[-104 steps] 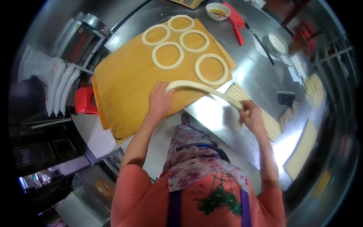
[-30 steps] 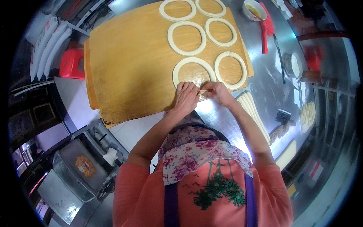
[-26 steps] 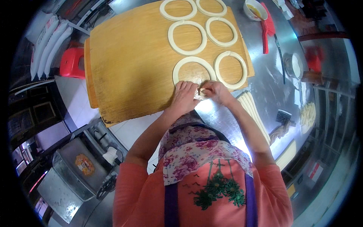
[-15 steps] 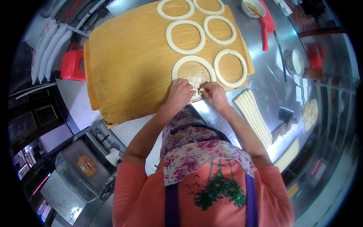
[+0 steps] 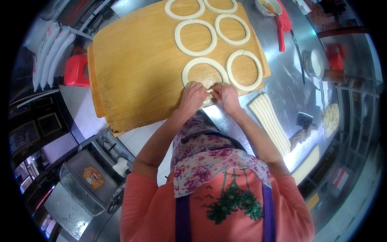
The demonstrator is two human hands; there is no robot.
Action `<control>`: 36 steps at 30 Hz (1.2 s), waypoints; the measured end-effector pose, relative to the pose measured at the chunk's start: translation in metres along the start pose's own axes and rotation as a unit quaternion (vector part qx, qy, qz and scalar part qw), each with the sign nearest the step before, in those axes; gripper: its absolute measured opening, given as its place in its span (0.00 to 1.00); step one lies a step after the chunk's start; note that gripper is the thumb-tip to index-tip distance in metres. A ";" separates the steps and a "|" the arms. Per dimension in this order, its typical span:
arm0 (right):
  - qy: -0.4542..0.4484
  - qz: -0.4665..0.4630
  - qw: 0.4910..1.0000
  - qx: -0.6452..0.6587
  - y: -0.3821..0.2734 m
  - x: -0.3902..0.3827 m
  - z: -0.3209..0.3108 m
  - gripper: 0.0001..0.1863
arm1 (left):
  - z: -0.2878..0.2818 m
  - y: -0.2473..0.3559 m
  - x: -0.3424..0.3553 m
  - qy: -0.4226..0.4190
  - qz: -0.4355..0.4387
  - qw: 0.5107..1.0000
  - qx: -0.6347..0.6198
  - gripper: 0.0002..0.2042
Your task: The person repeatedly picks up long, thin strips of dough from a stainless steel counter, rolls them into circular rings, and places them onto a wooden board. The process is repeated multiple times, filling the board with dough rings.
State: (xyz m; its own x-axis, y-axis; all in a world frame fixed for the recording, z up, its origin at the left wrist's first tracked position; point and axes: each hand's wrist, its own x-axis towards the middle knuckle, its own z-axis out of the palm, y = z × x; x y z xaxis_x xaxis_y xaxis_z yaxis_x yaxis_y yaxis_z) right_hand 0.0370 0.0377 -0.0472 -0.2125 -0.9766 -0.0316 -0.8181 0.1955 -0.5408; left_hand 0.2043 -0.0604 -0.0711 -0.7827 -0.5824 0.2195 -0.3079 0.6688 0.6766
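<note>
A ring of pale dough [image 5: 204, 61] lies at the near edge of a wooden board [image 5: 137, 68]. My left hand [image 5: 194, 97] is closed on one end of this dough strip, and my right hand [image 5: 224, 97] pinches the other end. Between my fingers the two ends meet, though my fingertips hide most of the join. Right beside it lies a finished dough ring [image 5: 244, 70] with a visible seam at its top. Farther off are more rings in two columns, among them a dough ring [image 5: 195, 38] directly beyond the one I hold.
Several long dough strips [image 5: 269, 123] lie side by side on the metal table [image 5: 278, 72] to the right. A bowl [image 5: 269, 7], a red-handled brush [image 5: 281, 34], a long dark-handled tool [image 5: 298, 56] and a saucepan [image 5: 314, 64] are beyond. A red stool [image 5: 76, 70] stands left of the board.
My two hands have come closer together. The gap between the dough ends has closed, with the right hand moving slightly left. The rest shifts only a little with the view.
</note>
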 end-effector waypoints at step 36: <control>0.057 -0.130 0.990 0.000 -0.002 -0.020 -0.011 0.13 | -0.016 -0.012 -0.030 -0.029 0.078 0.996 -0.027 0.10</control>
State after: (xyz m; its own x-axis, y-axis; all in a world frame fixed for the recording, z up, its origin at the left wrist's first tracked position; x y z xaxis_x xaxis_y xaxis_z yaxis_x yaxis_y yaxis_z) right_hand 0.0374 0.0576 -0.0365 -0.0535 -0.9774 0.2047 -0.8528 -0.0619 -0.5186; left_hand 0.2396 -0.0582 -0.0745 -0.8488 -0.4452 0.2851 -0.1522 0.7222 0.6747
